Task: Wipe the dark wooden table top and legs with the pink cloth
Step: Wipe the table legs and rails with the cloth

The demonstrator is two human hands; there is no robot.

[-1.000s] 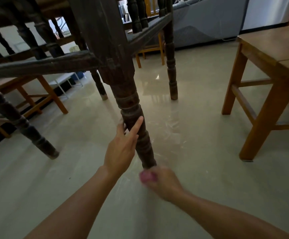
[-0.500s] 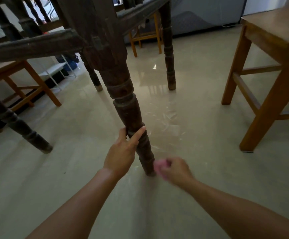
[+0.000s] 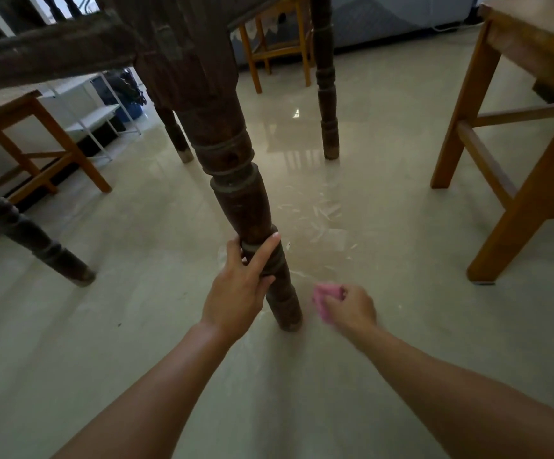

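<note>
The left grip (image 3: 235, 293) is wrapping thumb and fingers around the dark counter's near leg (image 3: 240, 200), low down. Just right of that leg's foot, the right grip (image 3: 348, 309) is clutching the bunched pink cloth (image 3: 325, 294), apart from the wood, over open floor (image 3: 384, 233). Well right of the leg a light wooden stool (image 3: 517, 193) is standing; behind the leg, a second dark leg (image 3: 328, 111).
</note>
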